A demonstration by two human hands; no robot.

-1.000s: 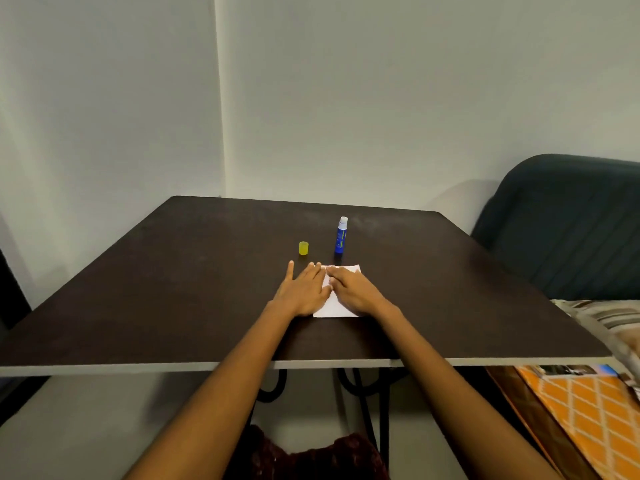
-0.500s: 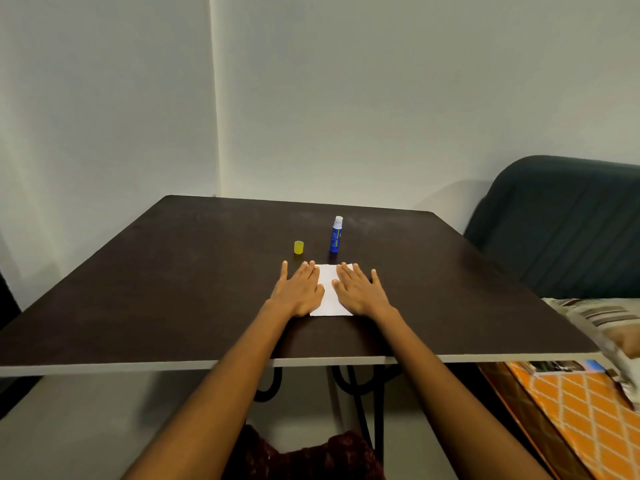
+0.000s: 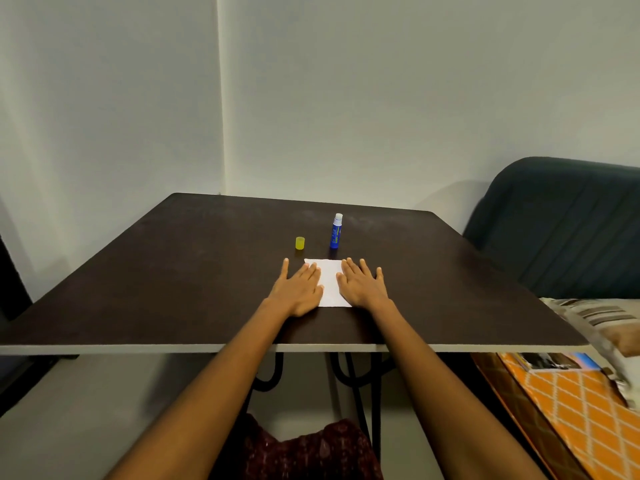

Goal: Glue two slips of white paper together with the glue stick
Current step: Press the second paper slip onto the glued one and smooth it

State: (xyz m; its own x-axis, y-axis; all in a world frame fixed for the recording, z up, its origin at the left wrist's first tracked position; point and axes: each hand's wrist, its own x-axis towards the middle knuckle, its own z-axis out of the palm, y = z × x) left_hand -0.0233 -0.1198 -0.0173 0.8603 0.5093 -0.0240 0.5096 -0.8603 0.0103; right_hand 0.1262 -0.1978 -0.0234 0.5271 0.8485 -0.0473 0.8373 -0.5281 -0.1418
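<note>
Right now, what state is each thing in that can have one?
Glue stick: upright on the table, uncapped, white tip exposed.
Yellow cap: off, standing left of the stick.
White paper: flat on the table, pressed at both sides.
Left hand: flat, fingers straight, on paper's left edge.
Right hand: flat, on its right edge.

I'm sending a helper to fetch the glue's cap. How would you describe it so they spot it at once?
On the dark table, look just beyond the white paper. Left of the upright blue glue stick stands the cap: short, yellow, alone.
</note>
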